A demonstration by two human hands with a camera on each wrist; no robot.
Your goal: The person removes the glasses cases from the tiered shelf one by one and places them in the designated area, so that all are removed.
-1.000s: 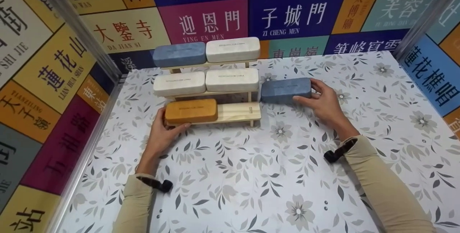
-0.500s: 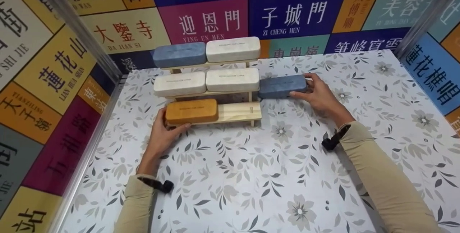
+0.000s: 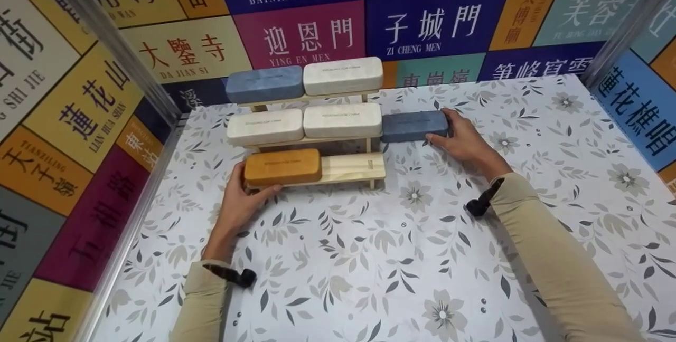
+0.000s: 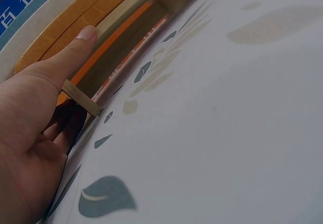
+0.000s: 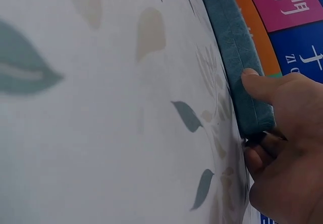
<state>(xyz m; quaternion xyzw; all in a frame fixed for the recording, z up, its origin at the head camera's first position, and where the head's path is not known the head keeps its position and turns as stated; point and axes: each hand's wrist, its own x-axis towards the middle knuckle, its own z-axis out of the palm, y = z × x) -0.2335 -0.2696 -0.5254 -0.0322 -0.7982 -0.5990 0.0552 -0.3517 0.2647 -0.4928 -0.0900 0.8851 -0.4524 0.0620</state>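
Observation:
A tiered wooden stand [image 3: 353,167] bears several rounded oblong boxes that look like glasses cases. An orange case [image 3: 282,168] lies on its lowest step, at the left. My left hand [image 3: 238,199] grips the stand's lower left end; in the left wrist view its thumb [image 4: 75,47] lies along the orange case's bottom edge, and the other fingers are partly hidden beside the stand's leg. To the right of the stand, my right hand [image 3: 465,139] holds the right end of a blue case [image 3: 413,126], thumb in front and fingers behind. The blue case lies level, close to the tabletop.
Two white cases, a left one [image 3: 265,125] and a right one [image 3: 342,119], fill the middle step. Another blue case [image 3: 265,83] and a white case [image 3: 343,75] sit on top. Lettered panels [image 3: 306,30] wall the back and sides of the flower-patterned table [image 3: 348,278].
My right hand has moved left with the blue case, bringing it nearer the stand and turning it straighter. My left hand has stayed at the stand's left end.

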